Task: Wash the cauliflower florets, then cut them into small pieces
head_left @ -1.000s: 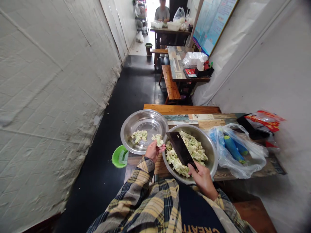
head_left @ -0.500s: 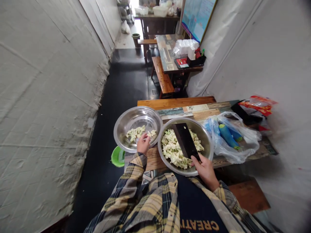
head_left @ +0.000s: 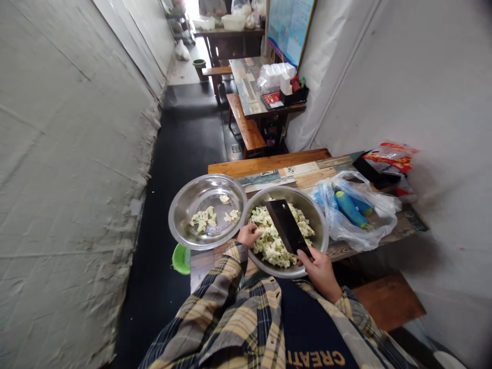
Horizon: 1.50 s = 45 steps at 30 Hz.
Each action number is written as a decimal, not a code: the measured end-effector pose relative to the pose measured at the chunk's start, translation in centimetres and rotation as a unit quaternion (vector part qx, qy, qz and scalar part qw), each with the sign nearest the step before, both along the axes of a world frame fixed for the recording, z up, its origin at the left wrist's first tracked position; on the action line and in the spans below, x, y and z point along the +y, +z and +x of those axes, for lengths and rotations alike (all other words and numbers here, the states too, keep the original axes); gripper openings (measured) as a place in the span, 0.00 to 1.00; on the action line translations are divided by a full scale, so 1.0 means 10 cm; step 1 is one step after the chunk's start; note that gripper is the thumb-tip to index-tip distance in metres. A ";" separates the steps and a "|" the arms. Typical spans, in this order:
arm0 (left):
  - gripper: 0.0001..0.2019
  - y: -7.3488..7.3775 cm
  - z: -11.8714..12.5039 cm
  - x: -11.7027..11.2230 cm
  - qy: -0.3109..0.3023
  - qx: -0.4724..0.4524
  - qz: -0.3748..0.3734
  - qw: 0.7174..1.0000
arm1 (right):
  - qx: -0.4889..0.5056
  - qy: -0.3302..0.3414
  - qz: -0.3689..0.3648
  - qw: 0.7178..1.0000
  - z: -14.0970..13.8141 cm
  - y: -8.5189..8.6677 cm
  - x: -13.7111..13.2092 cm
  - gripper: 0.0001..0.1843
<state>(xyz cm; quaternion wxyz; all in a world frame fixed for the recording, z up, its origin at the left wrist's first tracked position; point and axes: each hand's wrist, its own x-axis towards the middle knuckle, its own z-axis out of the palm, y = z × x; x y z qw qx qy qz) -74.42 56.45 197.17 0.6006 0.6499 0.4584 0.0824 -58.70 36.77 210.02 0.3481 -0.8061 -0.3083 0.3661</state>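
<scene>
My right hand (head_left: 318,270) grips the handle of a dark cleaver (head_left: 287,225), whose broad blade lies slanted over the cut cauliflower (head_left: 279,251) in the right steel bowl (head_left: 325,225). At that bowl's left rim, my left hand (head_left: 249,236) reaches in with curled fingers closed at the edge of the heap, on a cauliflower floret as far as I can see; the fingertips are partly hidden. Beside it, the left steel bowl (head_left: 176,220) holds a few loose cauliflower pieces (head_left: 203,219).
A clear plastic bag (head_left: 378,220) with blue-netted vegetables (head_left: 349,207) lies right of the bowls on the patchwork table (head_left: 265,180). Below the left bowl is a green bin (head_left: 180,259). Benches (head_left: 246,125) and another table (head_left: 246,77) stand ahead; walls run along both sides.
My left hand has moved right, from the left bowl to the right bowl's rim. Another cauliflower piece shows at the back of the left bowl. The cleaver stays in my right hand.
</scene>
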 end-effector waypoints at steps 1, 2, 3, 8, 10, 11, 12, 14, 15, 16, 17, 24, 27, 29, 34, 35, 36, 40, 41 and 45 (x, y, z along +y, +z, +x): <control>0.13 0.02 -0.03 0.00 0.012 -0.021 -0.038 0.999 | 0.002 -0.004 -0.002 1.000 0.02 -0.01 -0.01 0.25; 0.14 0.06 -0.06 0.00 0.034 -0.053 -0.087 0.994 | 0.006 -0.006 -0.005 1.000 0.04 -0.01 -0.02 0.25; 0.16 0.10 -0.09 0.00 0.063 -0.090 -0.144 0.983 | 0.011 -0.008 -0.007 1.000 0.05 -0.03 -0.03 0.26; 0.19 0.31 -0.19 -0.06 0.157 -0.192 -0.327 0.912 | 0.027 -0.007 -0.006 1.000 0.12 -0.08 -0.05 0.25; 0.19 0.36 -0.19 -0.08 0.164 -0.201 -0.345 0.902 | 0.033 -0.007 0.001 0.999 0.13 -0.09 -0.06 0.25; 0.18 0.38 -0.18 -0.08 0.166 -0.206 -0.349 0.899 | 0.035 -0.006 0.004 0.999 0.14 -0.09 -0.06 0.25; 0.18 0.40 -0.17 -0.09 0.167 -0.211 -0.350 0.897 | 0.037 -0.005 0.006 0.999 0.14 -0.09 -0.06 0.25; 0.19 0.43 -0.15 -0.11 0.166 -0.223 -0.349 0.895 | 0.039 -0.003 0.008 0.999 0.15 -0.09 -0.07 0.25; 0.20 0.45 -0.13 -0.12 0.167 -0.230 -0.348 0.893 | 0.040 -0.003 0.008 0.999 0.16 -0.09 -0.08 0.25; 0.22 0.46 -0.12 -0.13 0.168 -0.237 -0.347 0.892 | 0.042 -0.004 0.008 0.999 0.16 -0.10 -0.09 0.25; 0.24 0.47 -0.10 -0.13 0.171 -0.243 -0.346 0.890 | 0.044 -0.005 0.008 0.999 0.17 -0.10 -0.09 0.25; 0.19 0.58 -0.04 -0.19 0.193 -0.224 -0.285 0.912 | 0.093 -0.035 0.009 0.995 0.15 -0.14 -0.06 0.24; 0.19 0.65 0.00 -0.23 0.177 -0.210 -0.226 0.935 | 0.158 -0.094 0.013 0.983 0.10 -0.21 0.07 0.25; 0.18 0.70 0.03 -0.27 0.146 -0.205 -0.197 0.948 | 0.187 -0.130 0.031 0.973 0.06 -0.27 0.19 0.27; 0.16 0.77 0.13 -0.44 0.083 -0.208 -0.168 0.960 | 0.131 -0.131 0.052 0.981 -0.01 -0.41 0.44 0.29; 0.15 0.77 0.14 -0.48 0.073 -0.208 -0.161 0.962 | 0.106 -0.121 0.053 0.986 -0.03 -0.42 0.47 0.28; 0.15 0.76 0.15 -0.51 0.063 -0.207 -0.151 0.965 | 0.084 -0.114 0.055 0.988 -0.05 -0.44 0.49 0.28; 0.17 0.74 0.16 -0.59 0.037 -0.191 -0.117 0.974 | 0.047 -0.113 0.073 0.990 -0.16 -0.49 0.53 0.25; 0.18 0.73 0.16 -0.59 0.030 -0.185 -0.119 0.975 | 0.042 -0.120 0.074 0.989 -0.18 -0.50 0.53 0.24; 0.21 0.73 0.08 -0.60 0.012 -0.170 -0.122 0.978 | -0.019 -0.132 0.048 0.990 -0.14 -0.51 0.54 0.23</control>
